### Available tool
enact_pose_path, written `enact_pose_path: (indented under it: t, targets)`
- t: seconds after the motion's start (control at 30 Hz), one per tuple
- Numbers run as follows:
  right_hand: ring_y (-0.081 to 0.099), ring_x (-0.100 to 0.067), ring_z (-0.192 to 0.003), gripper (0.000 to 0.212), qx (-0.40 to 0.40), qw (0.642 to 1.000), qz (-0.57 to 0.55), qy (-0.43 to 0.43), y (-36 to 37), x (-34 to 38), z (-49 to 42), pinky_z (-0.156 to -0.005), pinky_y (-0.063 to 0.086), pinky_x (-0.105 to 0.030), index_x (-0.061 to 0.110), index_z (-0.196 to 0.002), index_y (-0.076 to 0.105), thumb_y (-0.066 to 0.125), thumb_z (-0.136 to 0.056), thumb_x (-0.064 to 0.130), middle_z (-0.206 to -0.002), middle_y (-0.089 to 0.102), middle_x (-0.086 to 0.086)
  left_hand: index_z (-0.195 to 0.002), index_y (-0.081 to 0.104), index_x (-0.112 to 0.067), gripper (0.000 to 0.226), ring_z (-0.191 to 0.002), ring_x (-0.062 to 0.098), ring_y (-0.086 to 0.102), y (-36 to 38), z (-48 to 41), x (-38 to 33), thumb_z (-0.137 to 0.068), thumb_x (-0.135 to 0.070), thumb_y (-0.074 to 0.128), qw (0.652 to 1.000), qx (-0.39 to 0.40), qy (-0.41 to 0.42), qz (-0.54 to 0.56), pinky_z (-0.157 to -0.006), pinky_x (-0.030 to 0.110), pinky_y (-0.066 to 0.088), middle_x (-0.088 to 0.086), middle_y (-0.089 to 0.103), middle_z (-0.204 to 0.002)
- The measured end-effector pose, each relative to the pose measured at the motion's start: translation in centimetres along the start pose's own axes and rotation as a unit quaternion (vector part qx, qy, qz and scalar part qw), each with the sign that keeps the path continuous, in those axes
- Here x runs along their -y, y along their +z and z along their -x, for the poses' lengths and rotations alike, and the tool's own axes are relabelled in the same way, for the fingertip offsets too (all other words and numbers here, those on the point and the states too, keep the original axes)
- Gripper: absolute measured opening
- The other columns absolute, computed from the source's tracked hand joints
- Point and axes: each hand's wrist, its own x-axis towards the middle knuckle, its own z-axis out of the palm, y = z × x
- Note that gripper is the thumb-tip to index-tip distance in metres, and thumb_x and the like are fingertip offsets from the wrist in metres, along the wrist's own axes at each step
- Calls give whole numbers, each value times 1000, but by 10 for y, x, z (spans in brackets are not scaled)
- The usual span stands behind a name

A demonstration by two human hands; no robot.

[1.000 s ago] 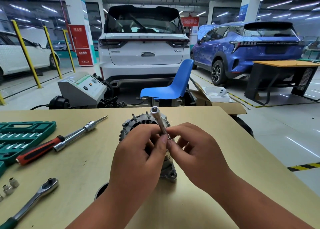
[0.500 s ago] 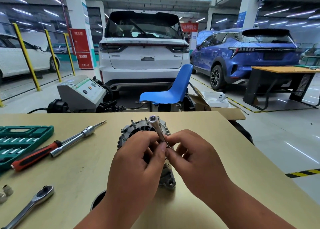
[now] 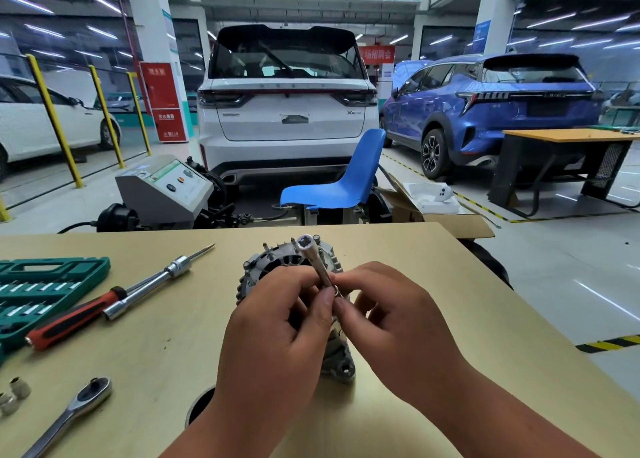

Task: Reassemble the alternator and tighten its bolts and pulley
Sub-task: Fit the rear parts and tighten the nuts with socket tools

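Both hands meet over the middle of the bench (image 3: 433, 284). The left hand (image 3: 277, 329) and the right hand (image 3: 398, 326) each pinch the lower end of a long socket (image 3: 317, 260) between thumb and fingertips. Its open mouth is tilted up and away. A small ring of metal shows at the pinch, but I cannot tell what it is.

The alternator (image 3: 273, 267) sits mid-bench, directly beneath the hands and largely hidden by them. Its housing looks closed up, and thin bolts (image 3: 266, 250) stand proud along the far rim, so the shells seem joined but the fasteners not run down. The pulley is out of sight.

A green socket case (image 3: 41, 295) lies at the left edge. Just beside it are a red-handled screwdriver (image 3: 72, 322) and a chrome extension bar (image 3: 149, 288). The ratchet (image 3: 79, 405) rests toward the near-left corner, with small loose sockets (image 3: 19, 386) at the edge. With the ratchet idle, wrench tightening likely remains, so I judge the job roughly midway.
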Motion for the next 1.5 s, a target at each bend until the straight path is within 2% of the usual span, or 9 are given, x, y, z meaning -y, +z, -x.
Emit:
enact_pose_path:
  t: [0.17,0.33,0.5,0.67,0.83,1.0,1.2,1.33,1.5]
  targets:
    - [64,-13,-76,13,-6,1000,19,17,1,-2,-1,-64,42,-10,37,-102,70,70,-90,33,-97,66,17,-97,68,-37,10,-74,16,63,1,0,1,-94,-39,58,1000,1,-7,0,-60,16,44,-17,65,-85]
    - [65,-12,-78,28,4,1000,-3,6,0,0,-1,-65,41,-8,40,-115,73,70,-92,25,-98,66,18,-99,67,-40,9,-75,13,64,0,-1,1,-95,-38,58,1000,1,-3,-3,-60,15,45,-18,66,-87]
    - [64,-14,-78,12,-10,1000,13,20,2,0,-1,-65,41,-8,38,-99,70,71,-89,32,-95,65,19,-100,70,-36,13,-75,14,63,1,0,1,-95,-38,58,1000,8,-9,1,-62,18,44,-16,65,-84]
    - [64,-12,-75,22,-13,1000,12,-1,0,2,-1,-65,41,-8,29,-111,76,71,-90,23,-94,66,16,-101,68,-38,10,-73,15,62,0,0,2,-97,-34,60,1000,11,-4,2,-61,19,44,-17,65,-84]
    - [64,-14,-74,10,-15,999,24,18,0,2,-1,-64,42,-10,29,-99,73,72,-88,29,-92,65,17,-102,66,-41,10,-74,14,63,1,1,3,-96,-38,58,1000,12,-6,5,-61,23,46,-17,65,-85]
    - [64,-13,-74,25,-18,1000,19,4,2,2,0,-64,40,-8,28,-112,76,71,-88,22,-95,66,16,-102,67,-40,10,-73,14,63,1,1,5,-97,-36,58,1000,12,-2,15,-61,24,47,-15,66,-84]
    - [64,-14,-75,10,-23,999,29,15,1,3,0,-63,41,-8,30,-98,72,73,-88,28,-92,65,18,-101,64,-44,10,-70,14,61,2,0,4,-98,-35,60,1000,17,4,14,-61,18,43,-17,63,-82]
    - [64,-15,-75,18,-21,1000,22,10,1,4,0,-63,42,-9,36,-105,71,72,-89,27,-93,65,16,-100,64,-45,12,-69,12,60,1,1,4,-98,-34,60,1000,19,3,17,-61,19,42,-19,61,-81]
    - [64,-13,-75,16,-17,1000,25,3,1,2,0,-63,41,-9,27,-106,76,71,-91,24,-93,64,17,-102,65,-43,10,-70,15,61,2,1,4,-98,-37,58,1000,19,-1,20,-60,23,44,-17,64,-83]
